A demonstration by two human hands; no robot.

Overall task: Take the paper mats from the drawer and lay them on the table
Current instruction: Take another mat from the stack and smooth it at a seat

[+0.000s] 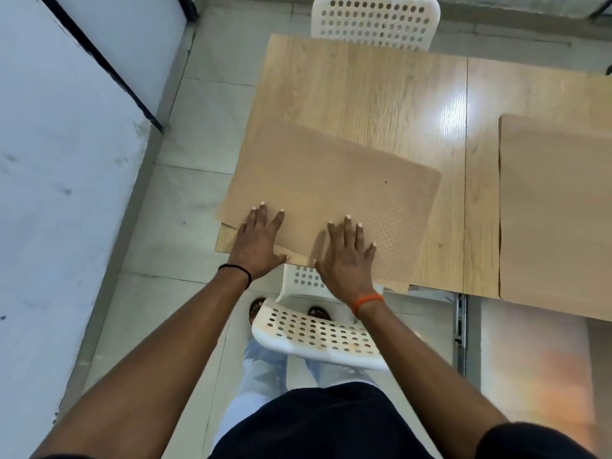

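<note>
No readable text, labels, brands or numbers anywhere; checked paper mat (331, 190), bench (381, 94), both chairs, wall: all plain surfaces

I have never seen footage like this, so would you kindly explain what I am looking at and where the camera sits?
There is no machine here. A camera worn on the person's head looks down at their own two hands. The left hand and right hand lie flat, fingers spread, on a paper mat at the near corner of a wooden table. It sits skewed, its left corner past the table edge. A second mat lies to the right. Nothing is gripped. White perforated chairs stand at the near and far sides.
</note>
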